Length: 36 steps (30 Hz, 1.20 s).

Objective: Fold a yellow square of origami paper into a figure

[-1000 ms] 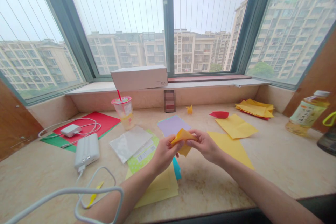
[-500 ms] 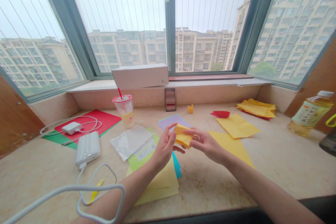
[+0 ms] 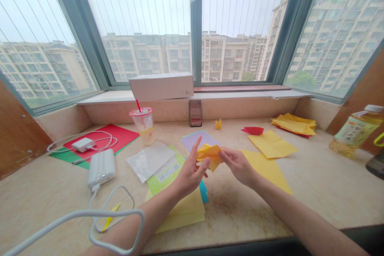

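A folded piece of yellow origami paper (image 3: 211, 155) is held up between both hands, above the middle of the counter. My left hand (image 3: 193, 168) grips its left side, thumb on the near face and forefinger pointing up; its other fingers are partly hidden behind the paper. On the right edge, my right hand (image 3: 239, 165) pinches the paper between thumb and fingers. Below and beyond the hands lie a lilac sheet (image 3: 200, 137) and a blue piece of paper (image 3: 204, 193). A small folded yellow paper figure (image 3: 218, 124) stands farther back.
To the right lie yellow sheets (image 3: 271, 144), a red folded paper (image 3: 252, 131) and a drink bottle (image 3: 354, 130). Leftward are a plastic cup with a straw (image 3: 143, 126), a white power bank (image 3: 102, 168) and its cable (image 3: 120, 213). A phone (image 3: 195, 113) leans against the back ledge.
The folded yellow paper has turned and its flaps stand more spread out. My left forefinger has lifted off upward, and my right hand has shifted to the paper's right edge.
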Available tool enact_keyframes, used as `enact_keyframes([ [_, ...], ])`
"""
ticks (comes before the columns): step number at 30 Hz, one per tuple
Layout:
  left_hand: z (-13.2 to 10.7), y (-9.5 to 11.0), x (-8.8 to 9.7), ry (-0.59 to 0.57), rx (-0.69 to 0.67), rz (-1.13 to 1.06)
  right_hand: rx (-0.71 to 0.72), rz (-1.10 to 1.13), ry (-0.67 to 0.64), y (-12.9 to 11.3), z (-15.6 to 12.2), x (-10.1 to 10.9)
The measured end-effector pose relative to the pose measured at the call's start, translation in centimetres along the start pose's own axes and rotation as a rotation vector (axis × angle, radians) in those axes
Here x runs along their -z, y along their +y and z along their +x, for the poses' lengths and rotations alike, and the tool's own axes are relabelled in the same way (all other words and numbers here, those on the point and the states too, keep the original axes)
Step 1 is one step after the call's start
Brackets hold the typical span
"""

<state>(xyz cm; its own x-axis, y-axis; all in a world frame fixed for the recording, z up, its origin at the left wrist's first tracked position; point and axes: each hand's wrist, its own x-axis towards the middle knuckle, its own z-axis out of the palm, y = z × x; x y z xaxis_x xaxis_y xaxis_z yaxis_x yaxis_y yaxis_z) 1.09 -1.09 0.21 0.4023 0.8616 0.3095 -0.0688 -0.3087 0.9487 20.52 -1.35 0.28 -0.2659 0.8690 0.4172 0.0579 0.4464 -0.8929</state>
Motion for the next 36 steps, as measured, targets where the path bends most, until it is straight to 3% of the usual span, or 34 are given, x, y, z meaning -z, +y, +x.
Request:
enact_keyframes([
  [3, 0.2, -0.5, 0.1, -0.006, 0.014, -0.025, 0.042, 0.024, 0.127, 0.1, 0.3, 0.0],
  [8, 0.5, -1.3, 0.4, -0.035, 0.082, -0.062, -0.063, 0.17, 0.274, 0.7, 0.5, 0.0],
  [20, 0.7, -0.8, -0.5, -0.005, 0.119, -0.116, -0.152, 0.197, 0.341, 0.9, 0.3, -0.5],
  [29, 0.6, -1.6, -0.6, 0.056, 0.072, 0.105, -0.158, 0.245, 0.339, 0.7, 0.3, -0.8],
  [33, 0.6, -1.4, -0.5, 0.035, 0.048, 0.183, -0.138, 0.258, 0.245, 0.1, 0.3, -0.9],
  [36, 0.5, -1.2, -0.5, -0.01, 0.043, 0.216, -0.152, 0.283, 0.245, -0.3, 0.3, -0.7],
])
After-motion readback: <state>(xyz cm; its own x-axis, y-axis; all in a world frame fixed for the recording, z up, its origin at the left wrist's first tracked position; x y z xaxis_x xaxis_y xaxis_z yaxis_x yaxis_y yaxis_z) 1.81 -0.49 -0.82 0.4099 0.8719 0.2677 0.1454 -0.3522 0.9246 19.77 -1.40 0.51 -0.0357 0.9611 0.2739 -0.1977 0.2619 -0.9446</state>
